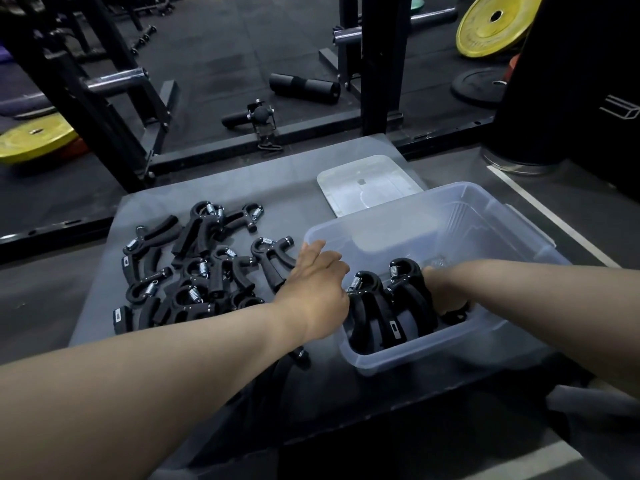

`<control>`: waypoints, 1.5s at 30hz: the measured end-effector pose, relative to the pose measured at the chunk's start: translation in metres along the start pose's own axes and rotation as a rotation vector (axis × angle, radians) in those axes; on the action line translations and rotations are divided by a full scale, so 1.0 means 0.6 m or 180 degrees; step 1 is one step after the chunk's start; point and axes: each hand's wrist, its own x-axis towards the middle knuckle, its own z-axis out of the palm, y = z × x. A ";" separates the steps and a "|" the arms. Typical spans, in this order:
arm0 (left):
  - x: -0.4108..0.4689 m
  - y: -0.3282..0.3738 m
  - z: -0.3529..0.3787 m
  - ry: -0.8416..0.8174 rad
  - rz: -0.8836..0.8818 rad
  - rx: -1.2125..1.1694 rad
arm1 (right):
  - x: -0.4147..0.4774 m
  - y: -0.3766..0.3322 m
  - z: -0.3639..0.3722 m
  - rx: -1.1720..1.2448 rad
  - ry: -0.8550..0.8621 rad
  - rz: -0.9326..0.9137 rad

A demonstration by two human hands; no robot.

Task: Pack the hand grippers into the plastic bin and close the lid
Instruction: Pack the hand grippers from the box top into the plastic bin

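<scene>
A clear plastic bin (pixel 502 216) stands open on a grey platform, holding several black hand grippers (pixel 377 306) upright in a row at its near end. My left hand (pixel 318 289) rests on the bin's left rim, fingers fairly straight, beside the row. My right hand (pixel 445 289) reaches inside the bin and curls round the rightmost gripper (pixel 407 271). A pile of several loose black hand grippers (pixel 194 268) with steel springs lies left of the bin. The bin's clear lid (pixel 367 185) lies flat behind it.
The grey platform (pixel 277 178) carries everything. Beyond it is a gym floor with black rack frames (pixel 375 64), a black foam roller (pixel 304 88), a small black attachment (pixel 256 116), yellow weight plates (pixel 491 22), and a black cylinder (pixel 561 81) at the right.
</scene>
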 end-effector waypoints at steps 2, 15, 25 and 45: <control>0.000 0.000 0.000 -0.0012 -0.0008 0.0005 | 0.024 0.005 0.002 0.0257 -0.0219 0.0061; -0.010 -0.026 -0.012 0.0095 -0.0196 -0.0582 | -0.124 -0.197 -0.086 0.2765 0.2035 -0.1043; -0.018 -0.139 -0.070 -0.0716 -0.0595 0.0207 | -0.091 -0.274 -0.113 0.1651 0.1888 -0.0621; 0.132 -0.458 -0.117 0.0163 -0.1816 0.0129 | -0.094 -0.298 -0.082 0.2559 0.2208 -0.0601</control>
